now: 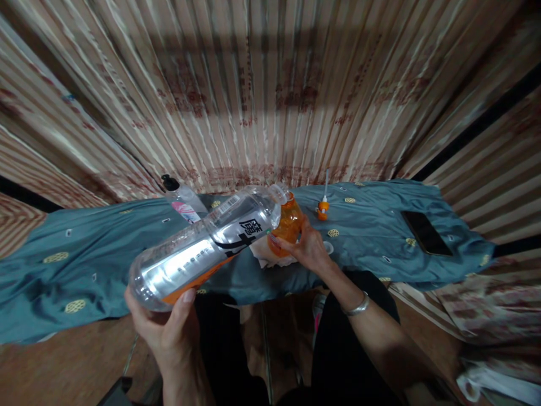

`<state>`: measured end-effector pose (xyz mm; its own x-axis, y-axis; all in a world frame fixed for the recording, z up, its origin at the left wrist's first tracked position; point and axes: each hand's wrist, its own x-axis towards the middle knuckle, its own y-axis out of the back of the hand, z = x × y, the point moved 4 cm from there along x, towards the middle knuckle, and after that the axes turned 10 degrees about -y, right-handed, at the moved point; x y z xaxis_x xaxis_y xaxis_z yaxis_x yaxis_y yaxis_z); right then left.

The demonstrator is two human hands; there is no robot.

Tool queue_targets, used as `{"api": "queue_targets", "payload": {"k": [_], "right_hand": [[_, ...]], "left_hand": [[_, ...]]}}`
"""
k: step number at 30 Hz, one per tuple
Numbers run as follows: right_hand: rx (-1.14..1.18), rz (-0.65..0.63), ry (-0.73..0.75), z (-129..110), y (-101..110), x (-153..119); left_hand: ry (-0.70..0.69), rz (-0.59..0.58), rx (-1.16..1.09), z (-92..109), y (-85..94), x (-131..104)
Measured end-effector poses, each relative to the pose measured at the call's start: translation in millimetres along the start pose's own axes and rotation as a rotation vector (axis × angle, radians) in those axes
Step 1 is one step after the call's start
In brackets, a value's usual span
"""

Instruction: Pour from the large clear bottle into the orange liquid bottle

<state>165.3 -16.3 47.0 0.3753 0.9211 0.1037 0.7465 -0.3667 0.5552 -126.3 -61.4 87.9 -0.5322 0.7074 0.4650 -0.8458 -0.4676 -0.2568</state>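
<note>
My left hand (169,324) grips the base end of a large clear plastic bottle (207,248) with a silver and orange label. The bottle is tilted, its neck down to the right, meeting the mouth of a small orange bottle (284,228). Around that orange bottle my right hand (310,245) is closed, a silver bangle on its wrist. I cannot tell whether liquid is running between the two. Under the orange bottle lies a white cloth or tissue (266,260), partly hidden. An orange pump top (323,210) with a thin tube pointing up rests on the cloth-covered surface beyond my right hand.
The long narrow surface has a teal patterned cloth (105,259). A clear bottle with a black cap (183,203) leans at the back left. Right of my hand are a small white cap or ring (328,248) and a dark phone (426,232). Striped curtains (262,101) hang behind.
</note>
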Motion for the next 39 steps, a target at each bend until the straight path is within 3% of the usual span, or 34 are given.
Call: {"api": "queue_targets", "payload": {"k": [21,39], "right_hand": [[-0.006,-0.008,-0.014,-2.1,0.9,0.1],[0.042,-0.008,-0.009,1.4,-0.4,-0.6]], "left_hand": [[0.028,0.06,-0.092,0.4,-0.2,0.0],[-0.003,0.026,-0.074,0.4,2.0,0.2]]}}
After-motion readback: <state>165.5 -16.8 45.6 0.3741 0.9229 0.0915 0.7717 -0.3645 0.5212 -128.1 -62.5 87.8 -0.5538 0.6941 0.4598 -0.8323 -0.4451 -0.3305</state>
